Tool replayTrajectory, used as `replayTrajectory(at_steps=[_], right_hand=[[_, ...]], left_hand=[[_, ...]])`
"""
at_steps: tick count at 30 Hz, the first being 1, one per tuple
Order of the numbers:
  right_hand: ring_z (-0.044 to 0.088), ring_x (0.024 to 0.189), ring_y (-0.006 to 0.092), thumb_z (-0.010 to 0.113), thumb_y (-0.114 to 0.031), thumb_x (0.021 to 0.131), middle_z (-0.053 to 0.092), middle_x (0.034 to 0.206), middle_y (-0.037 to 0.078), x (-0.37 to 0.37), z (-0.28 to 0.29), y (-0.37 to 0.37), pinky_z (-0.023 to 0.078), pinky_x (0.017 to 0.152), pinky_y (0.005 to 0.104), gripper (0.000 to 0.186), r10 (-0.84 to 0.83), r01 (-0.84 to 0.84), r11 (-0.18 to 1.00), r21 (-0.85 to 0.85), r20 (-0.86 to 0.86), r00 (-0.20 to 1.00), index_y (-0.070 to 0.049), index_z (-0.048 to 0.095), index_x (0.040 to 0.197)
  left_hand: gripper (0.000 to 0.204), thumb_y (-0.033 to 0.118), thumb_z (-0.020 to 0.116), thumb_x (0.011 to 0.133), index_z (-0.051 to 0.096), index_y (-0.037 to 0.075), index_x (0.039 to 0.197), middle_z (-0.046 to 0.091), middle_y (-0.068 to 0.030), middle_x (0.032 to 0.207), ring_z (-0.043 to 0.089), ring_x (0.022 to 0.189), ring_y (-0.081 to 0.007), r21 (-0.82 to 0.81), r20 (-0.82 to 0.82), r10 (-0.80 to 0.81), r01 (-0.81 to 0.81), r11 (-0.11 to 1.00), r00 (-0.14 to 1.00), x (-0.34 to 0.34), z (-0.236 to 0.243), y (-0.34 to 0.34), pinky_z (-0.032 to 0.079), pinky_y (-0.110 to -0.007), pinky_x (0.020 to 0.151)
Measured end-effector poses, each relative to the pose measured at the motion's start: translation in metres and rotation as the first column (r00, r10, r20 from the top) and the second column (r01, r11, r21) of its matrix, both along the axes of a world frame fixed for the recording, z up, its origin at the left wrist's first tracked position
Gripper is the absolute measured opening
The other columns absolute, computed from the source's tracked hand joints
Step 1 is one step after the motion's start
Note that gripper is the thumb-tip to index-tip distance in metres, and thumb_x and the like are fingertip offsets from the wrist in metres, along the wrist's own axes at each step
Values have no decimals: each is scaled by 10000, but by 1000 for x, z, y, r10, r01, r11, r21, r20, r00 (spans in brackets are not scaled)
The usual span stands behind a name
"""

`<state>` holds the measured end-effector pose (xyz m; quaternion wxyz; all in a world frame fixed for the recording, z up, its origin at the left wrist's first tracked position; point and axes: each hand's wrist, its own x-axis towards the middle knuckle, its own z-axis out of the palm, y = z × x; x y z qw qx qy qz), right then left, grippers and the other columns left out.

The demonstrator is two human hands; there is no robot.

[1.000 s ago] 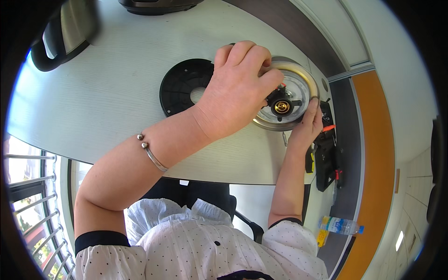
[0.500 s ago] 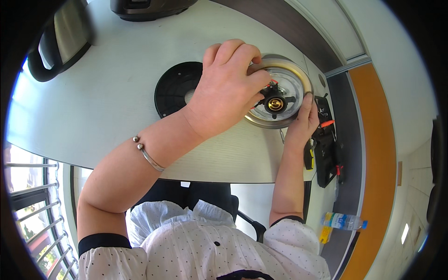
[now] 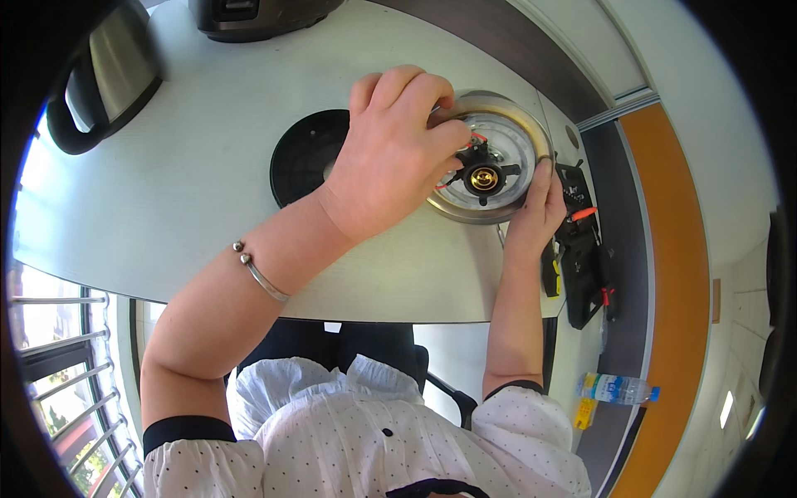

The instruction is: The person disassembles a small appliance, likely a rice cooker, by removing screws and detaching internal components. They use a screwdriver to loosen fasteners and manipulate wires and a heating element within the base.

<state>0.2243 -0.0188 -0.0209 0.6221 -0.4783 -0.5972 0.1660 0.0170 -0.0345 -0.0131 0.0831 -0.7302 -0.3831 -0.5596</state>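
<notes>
On the table at the right lies a round metal appliance body (image 3: 538, 137), its underside facing up. It looks like an electric kettle without its base cover. A black connector with a gold-coloured centre (image 3: 484, 179) sits inside it, with red wires (image 3: 476, 137) beside it. My right hand (image 3: 540, 203) grips the near right rim. My left hand (image 3: 398, 149) reaches over the left side, fingers curled and thumb pressed in by the wires; what it pinches is hidden. Partly behind my left hand lies a black round plastic cover (image 3: 300, 158) with a central hole.
A steel kettle with a black handle (image 3: 124, 75) stands at the far left. A dark appliance (image 3: 257, 18) is at the back. An open black tool case (image 3: 581, 249) with orange-handled tools lies right of my right hand. A water bottle (image 3: 616, 388) is lower right.
The whole view has shifted slightly. My left hand stays by the wires with its fingers curled, and my right hand keeps its hold on the rim.
</notes>
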Motion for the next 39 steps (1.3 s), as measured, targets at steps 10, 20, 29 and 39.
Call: replayTrajectory(at_steps=[10,20,29,39], right_hand=[[499,765,57,519,-313,987,613,837,7,-10,6,-4,409,701,205,365,-38,38,999,-25,8,999,29,640,943],[556,673,78,550,-329,962,655,767,55,-10,14,-4,463,629,228,401,-157,162,987,7,298,942,11,632,1159],[690,659,233,500,-453,941,707,775,113,-23,34,-15,525,644,321,476,-287,327,944,49,610,739,-67,650,1175],[675,632,239,521,-496,907,700,729,78,-20,36,-12,518,613,338,488,-331,355,930,93,630,702,-88,685,1117]], left_hand=[[238,94,748,605,682,133,831,537,-20,1002,469,1045,-230,59,59,-45,41,997,997,-5,-7,11,329,-403,912],[253,88,757,611,691,131,851,548,-7,1005,472,1057,-234,35,59,0,-3,999,998,-11,-6,17,342,-409,915],[264,77,780,606,694,132,849,554,-5,1011,473,1057,-238,-22,27,50,-49,999,998,-20,-4,22,353,-416,902],[329,82,766,624,682,136,938,558,-56,1100,464,1092,-281,-54,-27,43,-45,998,999,-15,8,10,345,-399,939]])
